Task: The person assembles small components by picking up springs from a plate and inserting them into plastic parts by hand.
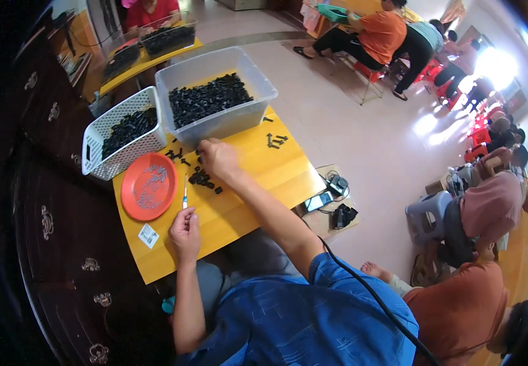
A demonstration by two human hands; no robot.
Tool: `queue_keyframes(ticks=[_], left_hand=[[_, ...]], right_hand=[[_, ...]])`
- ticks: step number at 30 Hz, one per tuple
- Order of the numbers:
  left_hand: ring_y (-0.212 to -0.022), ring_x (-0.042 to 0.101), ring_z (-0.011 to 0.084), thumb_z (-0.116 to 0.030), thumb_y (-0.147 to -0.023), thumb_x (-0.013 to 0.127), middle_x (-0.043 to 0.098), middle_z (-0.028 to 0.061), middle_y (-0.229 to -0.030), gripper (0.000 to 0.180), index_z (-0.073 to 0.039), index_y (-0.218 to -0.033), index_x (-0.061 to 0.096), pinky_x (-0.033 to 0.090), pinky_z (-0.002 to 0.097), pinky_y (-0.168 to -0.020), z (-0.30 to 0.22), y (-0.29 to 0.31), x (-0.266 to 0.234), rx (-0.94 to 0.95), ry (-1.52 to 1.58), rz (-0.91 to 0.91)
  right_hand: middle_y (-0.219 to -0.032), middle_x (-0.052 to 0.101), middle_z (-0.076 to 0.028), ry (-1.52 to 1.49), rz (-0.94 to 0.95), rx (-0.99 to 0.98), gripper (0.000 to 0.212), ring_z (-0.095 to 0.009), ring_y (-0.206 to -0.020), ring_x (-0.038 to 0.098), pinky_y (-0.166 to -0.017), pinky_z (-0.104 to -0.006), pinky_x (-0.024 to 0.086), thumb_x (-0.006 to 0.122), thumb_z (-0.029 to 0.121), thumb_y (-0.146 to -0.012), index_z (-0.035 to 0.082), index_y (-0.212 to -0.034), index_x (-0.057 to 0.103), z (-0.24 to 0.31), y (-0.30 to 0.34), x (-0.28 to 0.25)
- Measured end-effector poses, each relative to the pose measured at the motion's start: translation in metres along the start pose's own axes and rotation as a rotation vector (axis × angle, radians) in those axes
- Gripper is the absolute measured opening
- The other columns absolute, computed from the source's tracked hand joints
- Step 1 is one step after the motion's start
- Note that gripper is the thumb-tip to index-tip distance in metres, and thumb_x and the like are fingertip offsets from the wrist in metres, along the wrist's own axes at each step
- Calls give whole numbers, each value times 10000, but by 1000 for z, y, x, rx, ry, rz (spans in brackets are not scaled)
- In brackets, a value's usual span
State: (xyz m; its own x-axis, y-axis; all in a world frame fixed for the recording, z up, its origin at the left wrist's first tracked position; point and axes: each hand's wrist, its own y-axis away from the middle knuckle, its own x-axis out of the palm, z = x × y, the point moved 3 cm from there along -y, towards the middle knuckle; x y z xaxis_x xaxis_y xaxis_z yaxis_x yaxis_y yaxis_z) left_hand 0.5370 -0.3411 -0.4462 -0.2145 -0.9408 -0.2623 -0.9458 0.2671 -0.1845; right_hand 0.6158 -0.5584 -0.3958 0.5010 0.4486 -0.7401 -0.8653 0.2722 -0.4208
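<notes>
My left hand point(185, 232) is closed around a slim, pale tool point(185, 198) with a bluish part, pointing away from me; its exact kind is too small to tell. Beyond it, my right hand point(220, 160) reaches over the yellow table point(264, 183) with its fingers pinched together, by the front of the clear bin. Whatever lies between those fingers is hidden. Just nearer than the right hand is a small pile of black plastic parts point(200, 178). To the left, an orange-red plate point(128, 204) holds many tiny silvery pieces point(152, 183).
Behind my hands stand a clear plastic bin point(224, 122) and a white perforated basket point(131, 151), both full of black parts. Longer black parts point(276, 141) lie at the table's right. A white label point(149, 236) is near the plate. Dark drawers point(57, 232) flank the left; people sit around the room.
</notes>
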Motion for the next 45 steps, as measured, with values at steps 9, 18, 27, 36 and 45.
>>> queue_keyframes(ticks=[9,18,27,36,45], left_hand=[[-733,569,76,-80,-958,627,605,-7,-831,169,6,-1101,655,476,229,-673,4,-3,-1,-15,-2,-12],[-775,650,137,-43,-897,646,685,64,-837,141,-7,-1025,693,536,297,-719,-6,7,0,70,97,-156],[-777,693,310,-29,-848,660,694,160,-855,81,-3,-925,663,543,377,-701,-17,1,-5,107,-6,-164],[-817,698,333,-27,-852,659,699,169,-882,74,-6,-922,651,551,398,-728,-16,1,-4,90,40,-146],[-813,697,333,-2,-854,634,692,174,-867,73,2,-926,649,543,395,-716,-15,0,-2,105,43,-141]], right_hand=[[-894,675,-135,-161,93,-364,87,-355,-818,680,-691,-463,553,647,157,-813,96,-866,679,110,-16,16],[-873,712,-177,58,389,-481,183,-376,-820,701,-719,-489,558,608,142,-844,86,-980,717,123,-32,51],[-928,703,-201,-64,394,-520,171,-394,-865,691,-765,-488,555,645,156,-855,73,-990,708,112,-46,68],[-1196,604,-226,229,475,-400,496,-407,-1047,636,-870,-498,534,742,430,-820,96,-1169,629,118,-30,108],[-1239,584,-180,250,505,-391,735,-381,-1123,601,-936,-484,519,765,603,-731,123,-1266,615,127,-17,92]])
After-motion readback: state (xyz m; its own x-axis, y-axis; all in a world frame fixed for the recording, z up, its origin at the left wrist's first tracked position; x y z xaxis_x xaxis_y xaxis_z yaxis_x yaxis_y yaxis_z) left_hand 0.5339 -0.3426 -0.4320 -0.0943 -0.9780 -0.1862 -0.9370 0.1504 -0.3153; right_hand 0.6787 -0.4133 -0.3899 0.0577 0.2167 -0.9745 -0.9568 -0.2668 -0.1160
